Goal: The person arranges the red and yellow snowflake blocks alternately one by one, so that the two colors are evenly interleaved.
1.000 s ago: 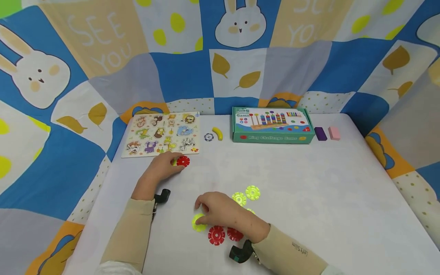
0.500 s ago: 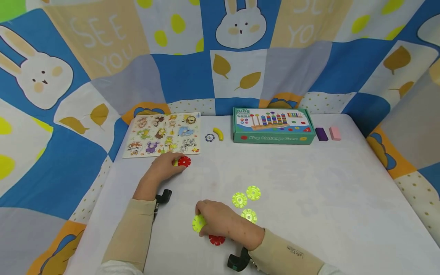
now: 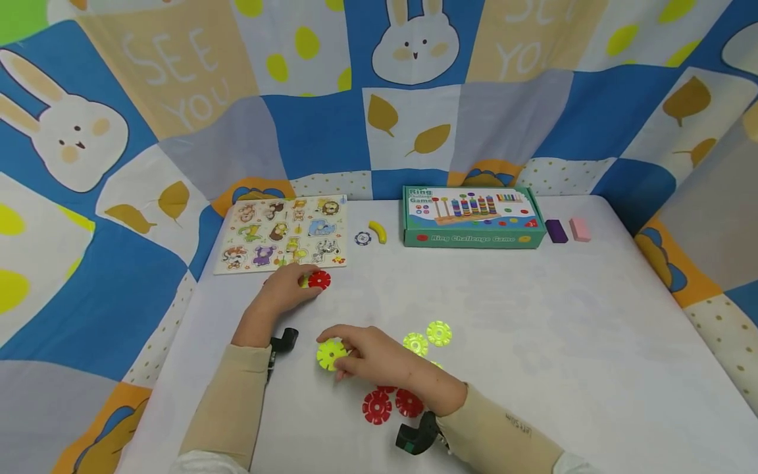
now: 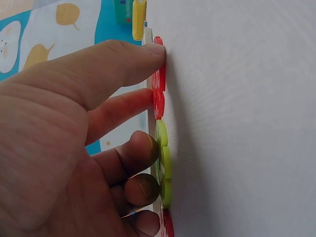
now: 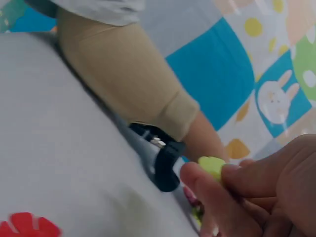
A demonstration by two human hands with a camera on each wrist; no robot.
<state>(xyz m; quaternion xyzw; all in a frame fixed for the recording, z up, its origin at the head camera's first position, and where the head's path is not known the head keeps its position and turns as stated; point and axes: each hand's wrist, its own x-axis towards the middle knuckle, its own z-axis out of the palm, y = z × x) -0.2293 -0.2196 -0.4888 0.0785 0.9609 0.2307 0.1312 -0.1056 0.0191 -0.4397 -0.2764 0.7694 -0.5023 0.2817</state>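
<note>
In the head view my left hand (image 3: 284,288) rests at the front edge of the animal puzzle board, thumb and index finger holding a red notched plastic disc (image 3: 321,280). The left wrist view shows that disc in a row with a yellow-green disc (image 4: 166,163) and another red disc (image 4: 169,226); the other fingers touch the yellow-green one. Whether they are joined I cannot tell. My right hand (image 3: 379,355) pinches a yellow-green disc (image 3: 329,354) between thumb and fingers, above the table. Beneath its wrist lie loose red discs (image 3: 376,407), partly hidden.
Loose yellow-green discs (image 3: 439,333) lie beyond the right forearm. Along the back stand the puzzle board (image 3: 281,234), a poker chip (image 3: 362,238), a toy banana (image 3: 378,232), a green game box (image 3: 474,217), a purple block (image 3: 556,231) and a pink block (image 3: 580,229).
My right hand has picked the yellow-green disc up off the table and moved it forward and slightly left. More red discs show beneath the wrist. My left hand has stayed in place.
</note>
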